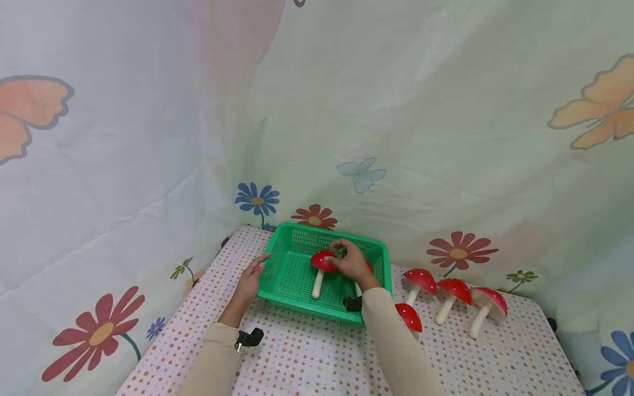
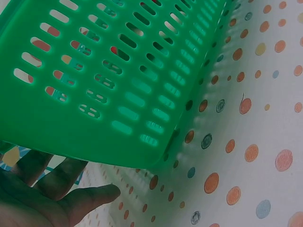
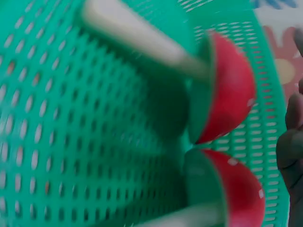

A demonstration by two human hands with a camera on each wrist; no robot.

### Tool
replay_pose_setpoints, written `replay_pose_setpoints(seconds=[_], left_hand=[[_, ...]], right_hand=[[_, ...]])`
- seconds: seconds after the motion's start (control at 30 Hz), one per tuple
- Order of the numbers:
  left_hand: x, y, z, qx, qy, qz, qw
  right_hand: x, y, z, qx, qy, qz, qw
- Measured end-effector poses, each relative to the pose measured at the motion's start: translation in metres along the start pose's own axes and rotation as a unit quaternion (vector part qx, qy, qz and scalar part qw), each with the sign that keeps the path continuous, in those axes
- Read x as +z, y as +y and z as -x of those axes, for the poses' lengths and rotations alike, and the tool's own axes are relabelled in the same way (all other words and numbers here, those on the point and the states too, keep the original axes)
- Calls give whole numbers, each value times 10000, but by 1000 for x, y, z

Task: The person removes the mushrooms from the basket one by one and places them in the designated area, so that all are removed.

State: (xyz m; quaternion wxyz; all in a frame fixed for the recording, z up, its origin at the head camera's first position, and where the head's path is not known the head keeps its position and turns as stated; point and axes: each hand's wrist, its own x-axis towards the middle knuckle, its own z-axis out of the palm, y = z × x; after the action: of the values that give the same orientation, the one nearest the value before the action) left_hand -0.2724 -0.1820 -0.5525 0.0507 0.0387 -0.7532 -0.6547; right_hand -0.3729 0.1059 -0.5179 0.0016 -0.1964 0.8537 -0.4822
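A green plastic basket holds two toy mushrooms with red, white-dotted caps and pale stems. One mushroom lies near the middle of its floor; the second mushroom is beside it, partly hidden by my right arm in the head view. My right hand hovers over the caps, thumb and fingers bent and spread apart. In the right wrist view its fingers stand clear of both caps. At the basket's left end is my left hand, with loosely extended fingers right at the rim.
Several more red-capped mushrooms lie on the dotted tablecloth right of the basket, among them a near mushroom beside my right sleeve and a far-right mushroom. A printed curtain hangs close behind the table.
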Motion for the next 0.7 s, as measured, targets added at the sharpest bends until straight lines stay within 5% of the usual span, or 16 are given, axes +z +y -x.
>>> replay_pose_setpoints(seconds=[0.2, 0.7], left_hand=[[-1, 0, 1, 91, -51, 9, 9999], [-1, -1, -1, 149, -34, 32, 9999]], right_hand=[[4, 3, 2, -70, -688, 1133, 9912], [8, 11, -3, 79, -771, 2992, 9511]])
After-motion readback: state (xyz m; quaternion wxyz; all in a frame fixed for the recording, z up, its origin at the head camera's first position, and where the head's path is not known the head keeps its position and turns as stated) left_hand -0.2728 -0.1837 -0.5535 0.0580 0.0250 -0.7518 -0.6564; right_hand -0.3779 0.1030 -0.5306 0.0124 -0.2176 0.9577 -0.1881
